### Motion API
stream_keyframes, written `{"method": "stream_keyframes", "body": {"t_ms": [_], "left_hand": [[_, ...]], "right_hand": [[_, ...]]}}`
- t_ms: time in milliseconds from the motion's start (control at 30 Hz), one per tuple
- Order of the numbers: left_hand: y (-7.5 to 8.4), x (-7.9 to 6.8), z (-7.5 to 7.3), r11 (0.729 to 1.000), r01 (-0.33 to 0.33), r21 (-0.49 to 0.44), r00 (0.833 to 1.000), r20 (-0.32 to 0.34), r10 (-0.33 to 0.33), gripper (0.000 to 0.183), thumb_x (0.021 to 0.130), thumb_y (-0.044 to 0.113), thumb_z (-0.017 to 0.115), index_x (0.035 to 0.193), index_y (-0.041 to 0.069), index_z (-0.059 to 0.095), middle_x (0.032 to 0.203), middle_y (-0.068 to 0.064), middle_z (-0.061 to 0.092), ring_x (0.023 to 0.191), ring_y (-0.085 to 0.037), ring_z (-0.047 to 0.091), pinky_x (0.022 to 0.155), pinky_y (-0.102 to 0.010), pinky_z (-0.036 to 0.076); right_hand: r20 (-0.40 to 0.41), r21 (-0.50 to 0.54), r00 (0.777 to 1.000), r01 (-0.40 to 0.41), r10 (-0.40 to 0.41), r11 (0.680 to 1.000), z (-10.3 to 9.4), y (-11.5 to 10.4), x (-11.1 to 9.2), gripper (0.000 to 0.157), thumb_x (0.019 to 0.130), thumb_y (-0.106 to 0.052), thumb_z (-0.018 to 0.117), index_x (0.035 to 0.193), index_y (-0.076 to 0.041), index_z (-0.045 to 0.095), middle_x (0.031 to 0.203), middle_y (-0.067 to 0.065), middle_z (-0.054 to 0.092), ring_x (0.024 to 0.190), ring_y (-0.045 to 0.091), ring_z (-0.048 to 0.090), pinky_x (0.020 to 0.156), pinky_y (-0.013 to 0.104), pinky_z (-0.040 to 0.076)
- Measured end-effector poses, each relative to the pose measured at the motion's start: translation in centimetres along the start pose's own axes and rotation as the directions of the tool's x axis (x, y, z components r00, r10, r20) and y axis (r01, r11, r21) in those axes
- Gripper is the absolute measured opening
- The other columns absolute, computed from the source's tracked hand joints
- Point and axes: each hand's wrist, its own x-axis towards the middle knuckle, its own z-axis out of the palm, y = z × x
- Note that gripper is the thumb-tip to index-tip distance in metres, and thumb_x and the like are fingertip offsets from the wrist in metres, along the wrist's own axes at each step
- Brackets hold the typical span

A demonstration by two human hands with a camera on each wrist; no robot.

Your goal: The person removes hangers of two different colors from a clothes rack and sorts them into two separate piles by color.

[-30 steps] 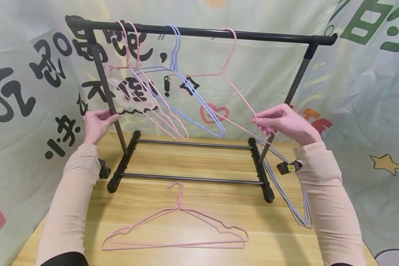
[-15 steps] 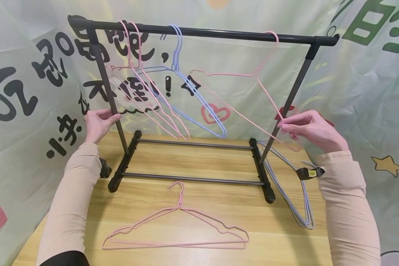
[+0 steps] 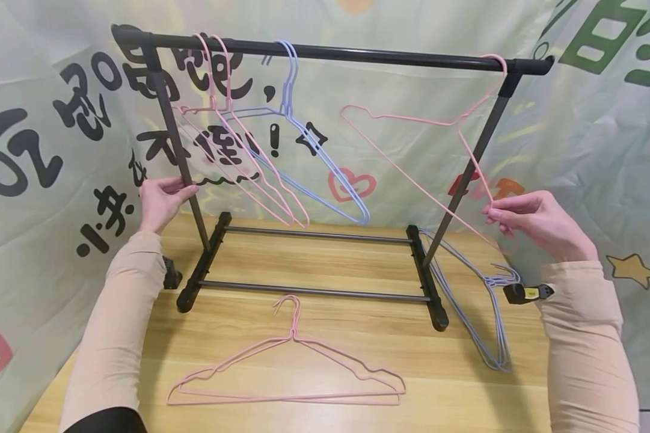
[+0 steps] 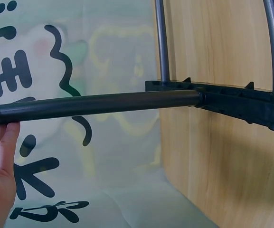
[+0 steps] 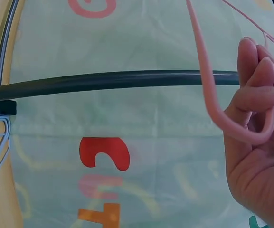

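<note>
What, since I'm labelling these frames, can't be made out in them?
Head view: left hand, its fingertips partly hidden by the post.
Head view: writing on the yellow label, too small.
Head view: overlapping blue hangers on the table, count unclear.
Left wrist view: part of that hand, beyond the left edge.
Right wrist view: held hanger, cut off by the top edge.

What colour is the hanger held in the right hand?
Pink; the hanger in the right hand shows best in the head view.
</note>
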Motion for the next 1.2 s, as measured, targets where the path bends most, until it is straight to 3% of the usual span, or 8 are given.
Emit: {"method": "stream_keyframes", "body": {"t_ms": [233,767,933,1100,1200], "left_hand": [[-0.1,0.1,0.0,1.0,0.006,0.013,1.0,0.0,-0.006,0.046,0.087,0.026,0.08,0.122,-0.002,0.069,0.105,0.0,0.072,0.067,0.024,0.056,0.076,-0.006,0.043],[-0.2,0.1,0.1,1.0,0.003,0.019,1.0,-0.001,-0.003,0.046,0.087,0.027,0.08,0.122,-0.002,0.07,0.11,-0.007,0.071,0.067,0.024,0.056,0.072,-0.004,0.044],[-0.3,0.2,0.1,1.0,-0.003,0.024,1.0,-0.011,0.004,0.046,0.087,0.027,0.081,0.121,-0.002,0.07,0.111,-0.01,0.07,0.067,0.024,0.056,0.072,-0.004,0.044],[-0.3,0.3,0.2,1.0,-0.004,0.022,1.0,-0.013,0.004,0.046,0.086,0.027,0.081,0.121,-0.002,0.07,0.11,-0.009,0.07,0.067,0.024,0.056,0.072,-0.004,0.044],[-0.3,0.3,0.2,1.0,-0.004,0.019,1.0,-0.015,0.005,0.046,0.086,0.028,0.081,0.12,-0.002,0.071,0.109,-0.008,0.071,0.066,0.024,0.056,0.072,-0.004,0.043]], "right_hand": [[-0.039,0.075,0.999,-0.007,0.01,0.997,0.3,0.5,-0.2,0.022,0.096,0.003,0.062,0.103,-0.009,0.079,0.084,-0.005,0.079,0.066,0.008,0.064,0.059,0.023,0.052],[-0.125,0.244,0.991,0.073,-0.044,0.967,2.0,0.9,-0.6,0.022,0.094,0.005,0.065,0.099,-0.009,0.081,0.082,-0.004,0.079,0.062,0.008,0.064,0.059,0.019,0.053],[-0.118,0.316,0.987,0.139,-0.106,0.939,2.7,1.1,-0.4,0.022,0.094,0.008,0.063,0.099,-0.005,0.08,0.083,-0.001,0.08,0.061,0.009,0.063,0.058,0.019,0.052],[-0.097,0.41,0.979,0.201,-0.177,0.889,3.1,1.4,-0.3,0.023,0.094,0.013,0.059,0.101,0.002,0.078,0.084,0.003,0.08,0.062,0.01,0.066,0.055,0.021,0.052],[-0.109,0.403,0.975,0.223,-0.195,0.888,3.2,1.5,-0.3,0.023,0.094,0.012,0.058,0.101,0.001,0.078,0.084,0.003,0.08,0.062,0.011,0.066,0.055,0.021,0.053]]}}
